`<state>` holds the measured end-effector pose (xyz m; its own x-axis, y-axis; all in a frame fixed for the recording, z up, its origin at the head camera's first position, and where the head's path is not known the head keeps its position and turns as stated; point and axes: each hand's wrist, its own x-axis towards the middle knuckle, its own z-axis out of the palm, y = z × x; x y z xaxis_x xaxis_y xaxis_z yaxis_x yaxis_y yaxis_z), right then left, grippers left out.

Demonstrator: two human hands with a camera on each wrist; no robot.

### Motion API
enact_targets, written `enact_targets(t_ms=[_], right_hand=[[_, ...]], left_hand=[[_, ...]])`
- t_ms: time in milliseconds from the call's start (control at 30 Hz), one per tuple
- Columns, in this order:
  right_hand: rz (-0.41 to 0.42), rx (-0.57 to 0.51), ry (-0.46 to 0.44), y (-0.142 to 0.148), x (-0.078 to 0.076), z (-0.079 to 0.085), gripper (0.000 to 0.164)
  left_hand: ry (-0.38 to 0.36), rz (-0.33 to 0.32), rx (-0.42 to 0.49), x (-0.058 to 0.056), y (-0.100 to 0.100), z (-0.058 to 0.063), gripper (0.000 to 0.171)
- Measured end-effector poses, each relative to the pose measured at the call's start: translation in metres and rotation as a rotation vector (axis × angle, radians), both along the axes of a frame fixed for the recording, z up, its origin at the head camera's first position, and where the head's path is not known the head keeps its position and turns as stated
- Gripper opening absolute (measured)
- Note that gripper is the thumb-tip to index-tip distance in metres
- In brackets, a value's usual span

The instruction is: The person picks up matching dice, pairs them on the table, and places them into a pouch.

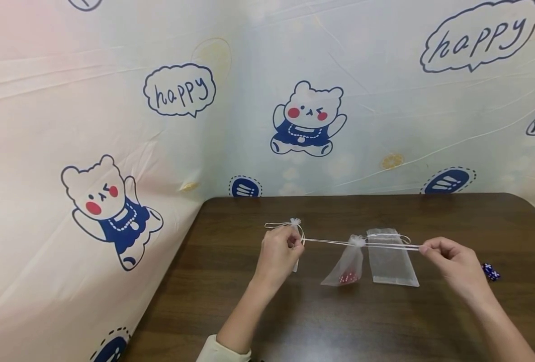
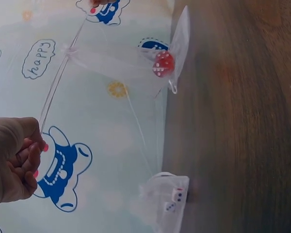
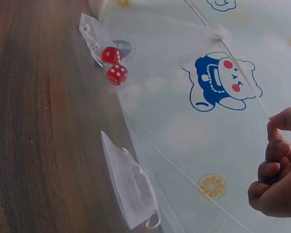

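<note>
A sheer white drawstring pouch (image 1: 357, 254) hangs with its neck gathered tight, and red dice (image 1: 348, 277) lie in its bottom. My left hand (image 1: 280, 254) pinches the drawstring on one side. On the other side my right hand (image 1: 450, 261) pinches the opposite end, so the strings (image 1: 394, 246) run taut between both hands. In the right wrist view two red dice (image 3: 114, 65) show through the mesh. Behind my left hand is another gathered pouch (image 1: 295, 222), partly hidden; the left wrist view shows white dice (image 2: 174, 200) inside it.
A flat sheer pouch (image 1: 391, 261) with a loose string loop lies right of the hanging one. Blue dice (image 1: 491, 272) sit beside my right wrist. The brown wooden table (image 1: 340, 322) meets a printed cloth (image 1: 367, 151) at its back and left.
</note>
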<state>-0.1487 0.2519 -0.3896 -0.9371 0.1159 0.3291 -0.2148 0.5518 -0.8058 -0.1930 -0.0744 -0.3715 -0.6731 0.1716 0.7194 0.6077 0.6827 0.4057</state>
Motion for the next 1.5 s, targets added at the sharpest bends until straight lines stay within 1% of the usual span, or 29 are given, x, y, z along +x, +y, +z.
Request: enact_targets(t_ms=[100, 200, 300, 400, 533, 600, 633, 700, 767, 800, 833, 900, 967, 1033, 1100, 1167, 1267, 1367, 1467, 1500], right_hand=[[0.011, 0.031, -0.011, -0.003, -0.002, -0.003, 0.013], [0.018, 0.074, -0.038, -0.012, -0.008, -0.006, 0.016], [0.033, 0.100, -0.047, -0.024, -0.019, -0.010, 0.020], [0.039, 0.120, -0.031, -0.034, -0.031, -0.016, 0.021], [0.018, 0.155, -0.010, -0.040, -0.042, -0.025, 0.021], [0.036, 0.188, -0.021, -0.041, -0.046, -0.028, 0.019], [0.056, 0.212, -0.031, -0.042, -0.048, -0.030, 0.018], [0.122, 0.269, -0.057, -0.043, -0.049, -0.034, 0.015], [0.212, 0.313, -0.091, -0.046, -0.049, -0.038, 0.012], [0.256, 0.324, -0.114, -0.047, -0.049, -0.040, 0.012], [0.291, 0.332, -0.131, -0.049, -0.048, -0.042, 0.011], [0.343, 0.329, -0.167, -0.052, -0.046, -0.045, 0.011], [0.355, 0.321, -0.190, -0.054, -0.044, -0.046, 0.011], [0.333, 0.327, -0.178, -0.054, -0.042, -0.043, 0.010], [0.290, 0.327, -0.146, -0.053, -0.040, -0.038, 0.009], [0.230, 0.319, -0.086, -0.050, -0.038, -0.032, 0.008], [0.119, 0.274, 0.027, -0.046, -0.035, -0.021, 0.009], [0.012, 0.192, 0.122, -0.041, -0.030, -0.012, 0.012], [-0.075, 0.116, 0.181, -0.037, -0.024, -0.005, 0.015], [-0.101, 0.092, 0.194, -0.036, -0.022, -0.004, 0.015]], left_hand=[[-0.032, 0.029, -0.014, -0.002, -0.002, -0.003, 0.014], [-0.055, 0.067, -0.035, -0.007, -0.005, -0.007, 0.011], [-0.075, 0.112, -0.056, -0.015, -0.008, -0.012, 0.011], [-0.095, 0.160, -0.090, -0.024, -0.009, -0.018, 0.012], [-0.119, 0.186, -0.162, -0.034, -0.006, -0.029, 0.012], [-0.158, 0.170, -0.211, -0.036, -0.004, -0.034, 0.006], [-0.190, 0.155, -0.250, -0.036, -0.003, -0.036, 0.003], [-0.262, 0.108, -0.329, -0.034, 0.000, -0.039, 0.011], [-0.331, 0.053, -0.401, -0.031, 0.004, -0.042, 0.020], [-0.354, 0.030, -0.436, -0.028, 0.006, -0.042, 0.022], [-0.369, 0.010, -0.461, -0.027, 0.008, -0.043, 0.023], [-0.374, -0.008, -0.496, -0.024, 0.013, -0.043, 0.024], [-0.381, -0.011, -0.508, -0.022, 0.018, -0.043, 0.023], [-0.390, -0.012, -0.506, -0.022, 0.021, -0.042, 0.022], [-0.395, -0.014, -0.493, -0.022, 0.025, -0.040, 0.021], [-0.378, -0.019, -0.477, -0.023, 0.028, -0.038, 0.021], [-0.326, -0.036, -0.436, -0.027, 0.034, -0.035, 0.020], [-0.253, -0.060, -0.384, -0.031, 0.042, -0.034, 0.019], [-0.188, -0.103, -0.341, -0.035, 0.054, -0.038, 0.019], [-0.165, -0.112, -0.343, -0.036, 0.059, -0.040, 0.020]])
